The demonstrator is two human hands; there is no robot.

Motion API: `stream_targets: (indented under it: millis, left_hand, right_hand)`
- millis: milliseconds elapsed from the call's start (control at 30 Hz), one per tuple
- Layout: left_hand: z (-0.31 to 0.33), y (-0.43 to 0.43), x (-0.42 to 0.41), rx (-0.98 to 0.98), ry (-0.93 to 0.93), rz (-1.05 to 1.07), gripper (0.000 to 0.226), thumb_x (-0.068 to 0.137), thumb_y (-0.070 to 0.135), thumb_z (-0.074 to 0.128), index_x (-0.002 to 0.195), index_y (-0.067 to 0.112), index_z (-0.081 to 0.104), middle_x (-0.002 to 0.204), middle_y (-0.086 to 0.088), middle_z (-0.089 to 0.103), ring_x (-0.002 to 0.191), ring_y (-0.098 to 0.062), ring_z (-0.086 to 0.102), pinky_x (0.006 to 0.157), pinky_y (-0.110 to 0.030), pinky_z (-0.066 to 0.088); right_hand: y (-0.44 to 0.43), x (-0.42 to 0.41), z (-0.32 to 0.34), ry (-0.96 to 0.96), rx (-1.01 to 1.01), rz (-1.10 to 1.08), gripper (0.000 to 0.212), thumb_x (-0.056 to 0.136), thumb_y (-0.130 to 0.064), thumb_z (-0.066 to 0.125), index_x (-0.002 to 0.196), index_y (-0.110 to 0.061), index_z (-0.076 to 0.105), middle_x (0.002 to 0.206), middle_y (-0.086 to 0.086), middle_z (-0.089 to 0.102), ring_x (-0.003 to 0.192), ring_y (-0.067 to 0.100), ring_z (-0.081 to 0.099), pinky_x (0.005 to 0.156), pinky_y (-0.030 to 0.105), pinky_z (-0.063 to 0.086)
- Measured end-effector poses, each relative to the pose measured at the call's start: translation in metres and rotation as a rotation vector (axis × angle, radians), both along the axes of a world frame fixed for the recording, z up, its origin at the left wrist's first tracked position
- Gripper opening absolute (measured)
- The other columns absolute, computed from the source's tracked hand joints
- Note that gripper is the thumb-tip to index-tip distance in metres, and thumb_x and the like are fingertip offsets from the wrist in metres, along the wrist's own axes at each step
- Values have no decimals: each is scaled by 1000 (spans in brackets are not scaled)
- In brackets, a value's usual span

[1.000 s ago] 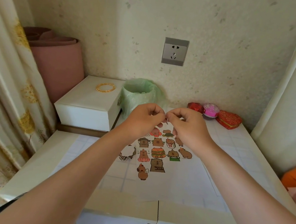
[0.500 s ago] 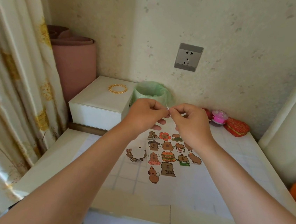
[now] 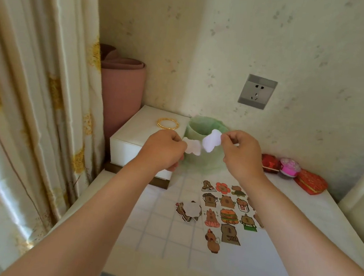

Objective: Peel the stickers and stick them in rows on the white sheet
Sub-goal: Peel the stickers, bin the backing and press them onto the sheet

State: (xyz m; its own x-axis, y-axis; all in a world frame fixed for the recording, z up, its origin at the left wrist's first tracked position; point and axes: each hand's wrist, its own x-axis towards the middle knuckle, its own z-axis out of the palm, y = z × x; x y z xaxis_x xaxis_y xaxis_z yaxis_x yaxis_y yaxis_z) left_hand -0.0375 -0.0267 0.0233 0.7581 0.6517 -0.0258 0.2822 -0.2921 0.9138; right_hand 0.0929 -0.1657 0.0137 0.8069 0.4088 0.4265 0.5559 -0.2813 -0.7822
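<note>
Right, both hands are up over the table, in front of the green-lined bin (image 3: 200, 126). The left hand (image 3: 164, 151) has its fingers curled, thumb and forefinger pinching the left white cutout (image 3: 192, 149) by its edge. The right hand (image 3: 242, 153) pinches the right white cutout (image 3: 211, 141) the same way. The cutouts sit just beside each other; touching or apart, can't tell. Both show white faces, so I can't say which is the sticker and which the backing. Below, the white sheet (image 3: 253, 242) lies flat on the gridded table cover, with capybara stickers (image 3: 228, 215) stuck on it in rows. A small stack of unpeeled stickers (image 3: 188, 209) lies just left of them. Handling is a judgement call: near-weightless thin paper, floppy, tacky on one face. It'll likely curl and grab skin or itself if held mid-face. The best hold is an edge pinch, fingertips mostly off the adhesive. The narrow lobes of the die-cut outline could tear if yanked. The backing is probably slick and should drop freely. For placing, I'd land one edge first, then smooth across.
</note>
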Motion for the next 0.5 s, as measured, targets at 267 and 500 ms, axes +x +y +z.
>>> stream_targets:
  millis: [267, 500]
  left_hand:
    - [-1, 13, -3, -74, -15, -18, 14, 90, 13, 50, 91, 12, 64, 81, -6, 72, 62, -18, 62, 66, -35, 62]
    - [0, 11, 2, -73, -11, -44, 17, 90, 13, 49, 88, 11, 65, 77, -3, 70, 58, -16, 59, 55, -23, 53]
  right_hand:
    - [58, 58, 10, -135, -270, -128, 21, 93, -20, 58, 80, -12, 72, 81, 2, 71, 79, 24, 66, 70, 37, 55]
    - [62, 71, -1, -187, -409, -96, 21, 92, -17, 55, 89, -11, 75, 90, 6, 75, 85, 28, 69, 75, 41, 59]
